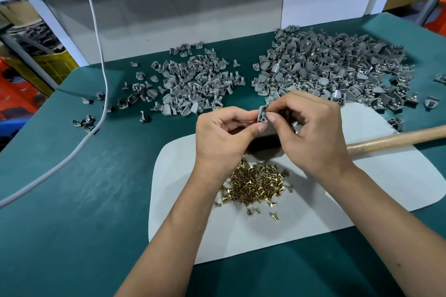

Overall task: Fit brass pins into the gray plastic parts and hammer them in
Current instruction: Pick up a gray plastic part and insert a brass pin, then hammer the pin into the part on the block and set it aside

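My left hand (223, 135) pinches a small gray plastic part (262, 115) between thumb and fingers, above the white mat (362, 195). My right hand (311, 128) meets it from the right, and its thumb and forefinger pinch at the top of the part, where a brass pin is barely visible. A heap of brass pins (255, 184) lies on the mat below my hands. A hammer with a wooden handle (395, 140) lies on the mat to the right, its dark head mostly hidden under my hands.
Two heaps of gray plastic parts lie on the green table: a smaller one (190, 84) at centre left and a larger one (337, 67) at the right, with brass showing in some. A white cable (101, 94) runs down the left side. A white panel stands behind.
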`<state>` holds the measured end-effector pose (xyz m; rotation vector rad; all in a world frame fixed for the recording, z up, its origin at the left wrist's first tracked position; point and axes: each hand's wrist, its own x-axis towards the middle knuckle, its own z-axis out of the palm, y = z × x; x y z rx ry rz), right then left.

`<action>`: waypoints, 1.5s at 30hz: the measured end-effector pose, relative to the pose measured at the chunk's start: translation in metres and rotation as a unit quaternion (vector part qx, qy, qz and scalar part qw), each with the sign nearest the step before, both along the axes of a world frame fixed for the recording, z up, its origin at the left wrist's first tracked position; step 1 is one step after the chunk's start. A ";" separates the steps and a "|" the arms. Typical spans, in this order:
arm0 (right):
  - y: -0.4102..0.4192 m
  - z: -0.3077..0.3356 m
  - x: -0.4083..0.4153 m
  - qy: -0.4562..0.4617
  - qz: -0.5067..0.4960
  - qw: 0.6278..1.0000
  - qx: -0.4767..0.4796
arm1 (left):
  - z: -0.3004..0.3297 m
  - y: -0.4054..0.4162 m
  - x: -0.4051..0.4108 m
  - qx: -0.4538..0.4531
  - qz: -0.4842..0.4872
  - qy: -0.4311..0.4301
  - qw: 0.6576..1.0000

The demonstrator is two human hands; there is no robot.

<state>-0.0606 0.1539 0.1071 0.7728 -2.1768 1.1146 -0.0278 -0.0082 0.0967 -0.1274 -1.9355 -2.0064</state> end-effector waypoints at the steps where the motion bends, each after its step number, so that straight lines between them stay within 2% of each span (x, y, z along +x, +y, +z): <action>1: -0.001 -0.001 0.001 -0.002 -0.002 1.000 -0.002 | 0.000 0.000 0.000 0.001 0.001 0.000 1.000; 9: -0.005 -0.004 0.002 -0.002 -0.014 1.000 -0.014 | -0.003 0.000 0.001 -0.011 -0.002 0.005 1.000; 12: -0.004 -0.002 0.000 -0.014 -0.008 1.000 0.000 | -0.004 -0.001 -0.001 -0.086 0.021 0.021 0.996; 15: -0.003 0.005 0.000 -0.038 0.000 0.999 0.026 | -0.007 -0.002 -0.002 -0.189 0.075 0.069 0.977; 18: 0.009 0.019 -0.001 -0.109 0.035 0.991 0.067 | -0.011 -0.004 -0.003 -0.238 0.084 0.098 0.963; 21: 0.042 0.036 -0.008 -0.177 0.063 0.970 0.152 | -0.012 -0.008 -0.007 -0.304 0.114 0.100 0.941; 23: 0.067 0.042 -0.017 -0.212 0.061 0.944 0.246 | -0.012 -0.010 -0.009 -0.343 0.131 0.065 0.928; 26: 0.093 0.041 -0.025 -0.300 0.072 0.880 0.360 | -0.012 -0.013 -0.010 -0.343 0.134 -0.004 0.930; 28: 0.097 0.032 -0.024 -0.321 0.075 0.864 0.381 | -0.012 -0.014 -0.009 -0.333 0.129 -0.024 0.934; 34: 0.102 0.022 -0.025 -0.294 0.090 0.877 0.369 | -0.010 -0.015 -0.009 -0.286 0.121 -0.038 0.950; 38: 0.099 0.041 -0.021 -0.346 0.154 0.891 0.249 | -0.010 -0.015 -0.010 -0.231 0.092 -0.072 0.966; 41: 0.080 0.054 -0.020 -0.288 0.145 0.927 0.191 | -0.011 -0.015 -0.011 -0.206 0.083 -0.088 0.971; 45: 0.035 0.048 -0.017 -0.209 0.062 0.950 0.224 | -0.011 -0.014 -0.012 -0.197 0.078 -0.096 0.972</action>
